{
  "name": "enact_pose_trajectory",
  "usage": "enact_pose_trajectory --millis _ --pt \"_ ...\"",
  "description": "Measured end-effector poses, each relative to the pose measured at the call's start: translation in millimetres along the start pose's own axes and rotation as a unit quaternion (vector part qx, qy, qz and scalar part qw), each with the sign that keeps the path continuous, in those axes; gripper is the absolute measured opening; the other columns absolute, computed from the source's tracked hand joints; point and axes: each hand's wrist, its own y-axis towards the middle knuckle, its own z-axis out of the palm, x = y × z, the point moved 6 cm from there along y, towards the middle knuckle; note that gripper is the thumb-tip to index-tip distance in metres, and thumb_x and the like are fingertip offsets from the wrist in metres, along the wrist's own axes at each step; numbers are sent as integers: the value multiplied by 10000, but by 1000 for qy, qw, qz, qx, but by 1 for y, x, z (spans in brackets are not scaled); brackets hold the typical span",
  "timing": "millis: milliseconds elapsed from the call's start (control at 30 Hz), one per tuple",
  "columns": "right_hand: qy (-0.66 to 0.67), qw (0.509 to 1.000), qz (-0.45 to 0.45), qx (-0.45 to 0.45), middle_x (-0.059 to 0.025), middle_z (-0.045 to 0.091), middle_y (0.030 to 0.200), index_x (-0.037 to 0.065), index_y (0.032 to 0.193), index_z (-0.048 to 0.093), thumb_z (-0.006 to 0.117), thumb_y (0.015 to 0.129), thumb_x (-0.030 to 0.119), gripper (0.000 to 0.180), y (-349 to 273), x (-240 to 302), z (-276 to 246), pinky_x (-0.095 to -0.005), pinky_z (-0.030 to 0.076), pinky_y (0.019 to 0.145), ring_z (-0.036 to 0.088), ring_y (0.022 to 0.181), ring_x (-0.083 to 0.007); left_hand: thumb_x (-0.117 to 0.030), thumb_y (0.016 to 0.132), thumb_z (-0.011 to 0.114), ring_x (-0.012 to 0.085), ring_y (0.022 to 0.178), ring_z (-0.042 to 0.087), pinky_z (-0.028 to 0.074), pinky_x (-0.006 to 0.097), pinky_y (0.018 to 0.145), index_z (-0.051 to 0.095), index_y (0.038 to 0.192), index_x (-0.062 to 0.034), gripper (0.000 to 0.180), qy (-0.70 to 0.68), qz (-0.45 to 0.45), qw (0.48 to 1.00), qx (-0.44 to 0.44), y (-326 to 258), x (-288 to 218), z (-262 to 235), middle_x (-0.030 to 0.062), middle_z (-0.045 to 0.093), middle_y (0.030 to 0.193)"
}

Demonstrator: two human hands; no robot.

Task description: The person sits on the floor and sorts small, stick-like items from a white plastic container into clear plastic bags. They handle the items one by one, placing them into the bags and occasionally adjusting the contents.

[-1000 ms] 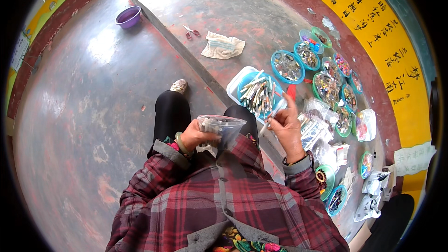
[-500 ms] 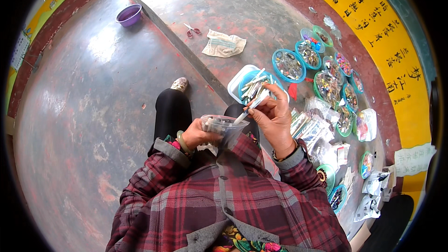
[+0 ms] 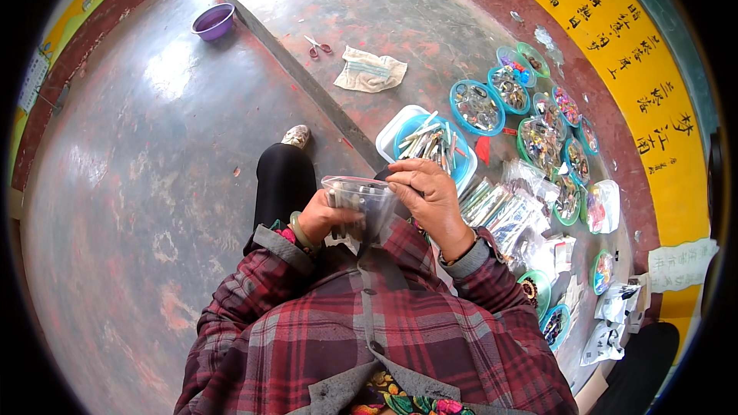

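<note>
My left hand (image 3: 329,217) is closed around a clear zip bag (image 3: 377,204), holding it upright with its mouth up in front of my lap. Several slim pale pen-like sticks (image 3: 347,201) stand inside the bag, partly covered by my fingers. My right hand (image 3: 429,198) has its thumb and fingertips pinched at the bag's upper right edge; no stick shows between them. Just beyond that hand sits a blue basin (image 3: 463,142) full of similar white and dark sticks, resting in a white tub (image 3: 387,129).
Bundles of sticks in clear wrappers (image 3: 503,211) lie right of my right hand. Farther right are several basins of small parts, including a blue one (image 3: 453,114). Ahead lie a cloth (image 3: 370,71) and scissors (image 3: 316,49), with a purple basin (image 3: 214,24) far left. A floor ridge (image 3: 292,77) runs diagonally.
The white stick that my right hand held at the bag's mouth no longer shows in its fingers. That hand has moved down and left, from over the blue basin to the bag's edge.
</note>
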Motion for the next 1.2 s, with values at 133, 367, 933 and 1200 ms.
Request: enact_pose_trajectory --millis 133,367,933,1200 --pt "-26 998 -46 45 -121 628 1127 49 956 709 675 816 90 149 -5 1 7 -339 428 917 558 1074 -241 42 696 657 195 925 633 502 324 830 546 1162 28 479 -13 0 1000 4 1 3 -5 97 655 1035" --pt "121 965 161 -166 -53 658 1058 27 1135 632 569 921 148 254 -8 -58 -51 -265 467 795 616 927 -145 26 696 651 225 951 631 499 352 854 507 1202 20 526 -55 29 998 7 -1 -7 -2 120 647 1048" --pt "-133 881 399 -217 -152 686 789 37 830 702 677 701 282 278 -91 -347 -71 -376 501 713 666 763 -302 2 685 663 245 979 617 487 376 883 479 1216 17 562 -70 24 997 0 2 -2 -4 135 621 1089" --pt "-323 860 377 -121 -181 675 791 37 770 712 712 642 318 309 -56 -366 -67 -400 506 728 657 777 -329 1 686 669 235 989 611 474 370 901 494 1199 26 542 -61 2 998 1 6 3 -4 128 623 1087"
